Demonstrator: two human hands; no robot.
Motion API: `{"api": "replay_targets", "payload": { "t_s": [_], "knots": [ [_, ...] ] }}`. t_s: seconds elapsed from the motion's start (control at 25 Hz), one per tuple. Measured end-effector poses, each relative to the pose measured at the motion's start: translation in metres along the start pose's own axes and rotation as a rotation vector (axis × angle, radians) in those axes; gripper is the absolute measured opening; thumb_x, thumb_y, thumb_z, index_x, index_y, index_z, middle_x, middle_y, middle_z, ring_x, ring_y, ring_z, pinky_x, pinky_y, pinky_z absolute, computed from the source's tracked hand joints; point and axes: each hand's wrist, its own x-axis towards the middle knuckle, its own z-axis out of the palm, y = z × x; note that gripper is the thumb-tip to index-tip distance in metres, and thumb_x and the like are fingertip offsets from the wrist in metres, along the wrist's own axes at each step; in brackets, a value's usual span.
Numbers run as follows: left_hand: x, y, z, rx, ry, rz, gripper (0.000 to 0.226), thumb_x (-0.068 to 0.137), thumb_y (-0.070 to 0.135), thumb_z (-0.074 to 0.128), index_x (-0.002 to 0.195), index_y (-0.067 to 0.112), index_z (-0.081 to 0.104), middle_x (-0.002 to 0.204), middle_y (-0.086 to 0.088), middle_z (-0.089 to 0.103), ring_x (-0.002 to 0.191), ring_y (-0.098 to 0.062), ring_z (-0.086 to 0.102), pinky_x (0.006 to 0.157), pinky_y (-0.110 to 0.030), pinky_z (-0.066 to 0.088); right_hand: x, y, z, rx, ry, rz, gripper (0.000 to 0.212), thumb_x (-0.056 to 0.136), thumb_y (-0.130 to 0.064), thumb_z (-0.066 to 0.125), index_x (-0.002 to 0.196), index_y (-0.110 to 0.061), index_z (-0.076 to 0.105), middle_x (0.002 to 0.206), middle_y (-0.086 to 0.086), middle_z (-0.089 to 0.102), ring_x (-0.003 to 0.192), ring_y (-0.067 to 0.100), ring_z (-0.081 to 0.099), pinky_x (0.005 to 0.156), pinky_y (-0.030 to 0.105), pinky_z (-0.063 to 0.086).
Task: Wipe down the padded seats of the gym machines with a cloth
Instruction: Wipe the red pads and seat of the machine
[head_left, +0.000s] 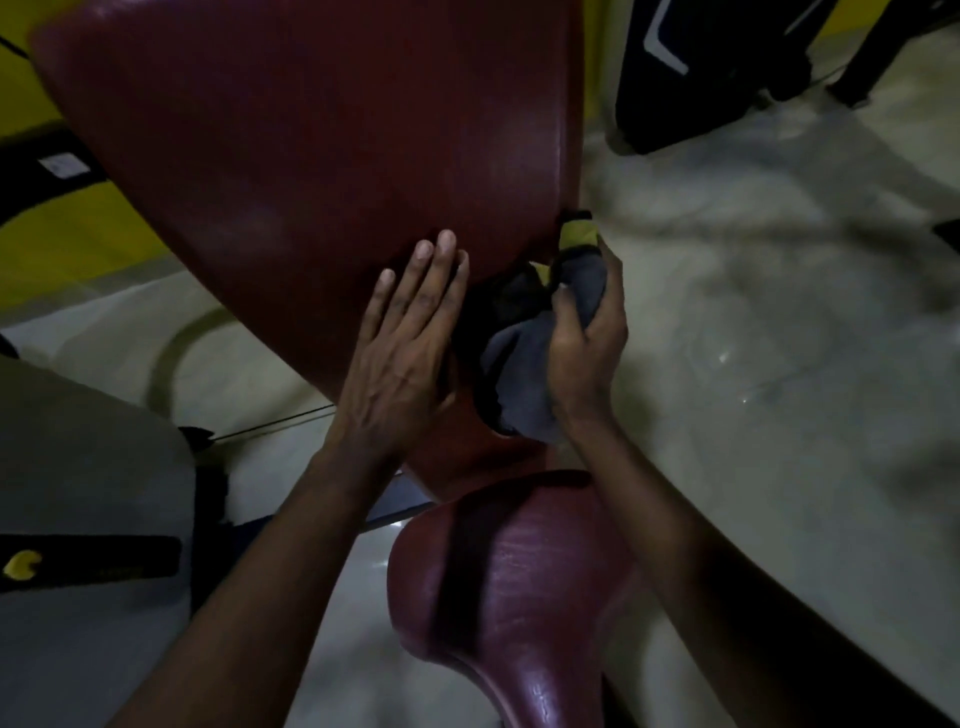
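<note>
Maroon seat pad (519, 587) fills lower centre; mid-frame your left hand (400, 353) rests flat, straight-fingered, on the backrest pad (311, 156), while your right hand (587, 343) clutches a grey cloth (519, 374).

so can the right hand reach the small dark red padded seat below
Probably yes. The right hand grips the crumpled grey cloth beside the large dark red back pad, close to the smaller dark red padded seat; nothing shows between them. The left hand rests flat on the pad.

Back pad (291, 130) top beyond frame
</note>
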Motion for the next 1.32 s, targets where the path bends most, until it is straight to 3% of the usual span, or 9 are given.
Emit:
{"api": "replay_targets", "payload": {
  "t_s": [0.12,0.28,0.44,0.6,0.8,0.92,1.04,1.24,1.32],
  "knots": [
    [0.011,0.003,0.002,-0.005,-0.016,0.025,0.073,0.088,0.01,0.047,0.156,0.004,0.022,0.165,-0.013,0.014,0.153,-0.02,0.006,0.125,-0.041,0.008,-0.007,0.007,0.005,-0.098,-0.054,-0.113,0.064,0.103,-0.038,0.052,0.156,-0.007,0.035,0.158,0.007,0.044,0.147,0.016,0.04,0.119,0.039,0.037],
    [0.011,0.009,0.007,0.004,-0.007,-0.009,0.07,0.095,0.008,0.048,0.157,0.005,0.017,0.166,-0.01,0.005,0.154,-0.02,0.0,0.125,-0.041,0.007,-0.019,0.036,-0.002,-0.109,-0.06,0.106,0.069,0.098,-0.061,0.044,0.147,-0.013,0.044,0.144,0.002,0.056,0.135,0.014,0.052,0.11,0.043,0.045],
    [0.009,0.018,0.021,0.059,0.018,-0.056,0.069,0.101,0.01,0.047,0.158,0.007,0.009,0.164,-0.004,-0.004,0.153,-0.014,-0.008,0.125,-0.038,0.001,-0.005,0.025,-0.007,-0.066,-0.085,0.16,0.05,0.101,-0.051,0.044,0.137,-0.018,0.051,0.127,-0.003,0.063,0.118,0.011,0.06,0.1,0.037,0.05],
    [0.006,0.019,0.029,0.029,-0.003,-0.032,0.068,0.104,0.008,0.043,0.158,0.01,0.003,0.163,0.003,-0.01,0.152,-0.01,-0.011,0.125,-0.037,-0.001,-0.012,0.04,-0.004,-0.179,-0.066,0.015,0.062,0.101,-0.048,0.044,0.144,-0.003,0.046,0.136,0.012,0.059,0.126,0.025,0.058,0.102,0.035,0.049],
    [-0.03,0.011,0.034,0.008,-0.074,-0.057,0.064,0.1,0.011,0.041,0.158,0.01,0.014,0.165,0.001,-0.006,0.154,-0.015,-0.003,0.125,-0.038,0.0,-0.061,0.103,-0.02,-0.371,-0.156,0.133,0.068,0.1,-0.046,0.041,0.146,0.004,0.044,0.138,0.021,0.056,0.127,0.035,0.056,0.104,0.019,0.035],
    [-0.051,0.001,0.037,0.05,-0.176,-0.082,0.07,0.096,0.022,0.036,0.159,0.013,0.008,0.165,0.004,-0.013,0.154,-0.015,-0.006,0.124,-0.039,-0.004,-0.07,0.118,-0.022,-0.377,-0.195,0.255,0.065,0.102,-0.043,0.041,0.152,-0.002,0.036,0.15,0.019,0.048,0.136,0.033,0.048,0.108,0.031,0.038],
    [-0.06,-0.002,0.041,0.127,-0.231,-0.094,0.086,0.088,0.017,0.048,0.16,0.016,0.001,0.165,0.002,-0.017,0.154,-0.016,-0.011,0.124,-0.04,-0.006,-0.076,0.123,-0.021,-0.385,-0.178,0.287,0.061,0.107,-0.04,0.041,0.154,-0.002,0.032,0.152,0.018,0.043,0.138,0.032,0.045,0.109,0.037,0.041],
    [-0.069,0.001,0.043,0.081,-0.198,-0.11,0.087,0.087,0.012,0.057,0.159,0.01,0.008,0.166,-0.006,-0.007,0.154,-0.017,-0.007,0.124,-0.04,-0.004,-0.082,0.131,-0.018,-0.323,-0.113,0.537,0.048,0.109,-0.034,0.041,0.14,0.004,0.04,0.132,0.025,0.055,0.114,0.037,0.06,0.078,0.025,0.04],
    [-0.08,-0.003,0.045,0.071,-0.172,-0.137,0.079,0.087,0.016,0.048,0.159,0.009,0.014,0.167,-0.01,0.002,0.154,-0.019,0.0,0.124,-0.042,0.002,-0.084,0.129,-0.018,-0.457,-0.085,0.483,0.043,0.108,-0.025,0.046,0.134,0.009,0.045,0.126,0.029,0.055,0.108,0.041,0.06,0.075,0.03,0.039]
  ]
}}
